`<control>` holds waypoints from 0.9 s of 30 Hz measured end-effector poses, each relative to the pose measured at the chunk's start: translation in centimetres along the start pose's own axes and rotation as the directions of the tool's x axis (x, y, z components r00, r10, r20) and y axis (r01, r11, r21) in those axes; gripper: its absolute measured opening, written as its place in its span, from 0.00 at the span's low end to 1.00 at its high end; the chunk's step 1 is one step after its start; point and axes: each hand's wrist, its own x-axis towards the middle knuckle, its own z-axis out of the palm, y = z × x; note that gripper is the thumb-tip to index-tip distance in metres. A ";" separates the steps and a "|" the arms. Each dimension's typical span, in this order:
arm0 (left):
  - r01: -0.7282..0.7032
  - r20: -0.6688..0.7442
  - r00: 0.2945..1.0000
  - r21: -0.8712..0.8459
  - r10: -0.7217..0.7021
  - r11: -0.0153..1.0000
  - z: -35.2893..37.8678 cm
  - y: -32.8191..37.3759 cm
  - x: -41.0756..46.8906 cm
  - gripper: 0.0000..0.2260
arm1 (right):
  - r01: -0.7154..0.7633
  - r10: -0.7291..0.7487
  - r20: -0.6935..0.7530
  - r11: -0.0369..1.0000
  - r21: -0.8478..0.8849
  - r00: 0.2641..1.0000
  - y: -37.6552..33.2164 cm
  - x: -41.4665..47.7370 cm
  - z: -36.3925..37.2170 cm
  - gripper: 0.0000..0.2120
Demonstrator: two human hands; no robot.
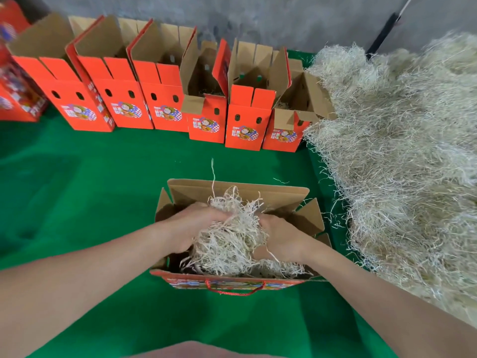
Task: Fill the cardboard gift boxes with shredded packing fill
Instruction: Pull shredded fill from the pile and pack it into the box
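Shredded packing fill, pale and straw-like, bulges as a wad out of the open top of the nearest cardboard gift box, which stands on the green mat right in front of the person. Both bare arms reach down into this box. The left grip is clenched on the wad's left side, fingers buried in the strands. The right grip is curled into the wad from the right, knuckles up, strands spilling over it. More fill lies loose in the box beneath the hands. The box's brown flaps stand open on all sides, and a red rope handle hangs on its printed red near wall.

Along the back of the mat, against a grey wall, a row of six red gift boxes stands upright with flaps raised; a little fill shows inside the fourth and sixth from the left. One more red box sits at the left edge. A large heap of the same fill covers the right side, touching the row's last box.
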 end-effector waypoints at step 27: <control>0.029 -0.093 0.995 0.053 -0.024 0.998 -3.8 -1.7 1.1 0.45 | -0.160 -0.042 0.217 0.543 0.824 0.975 4.1 -1.5 -2.8 0.13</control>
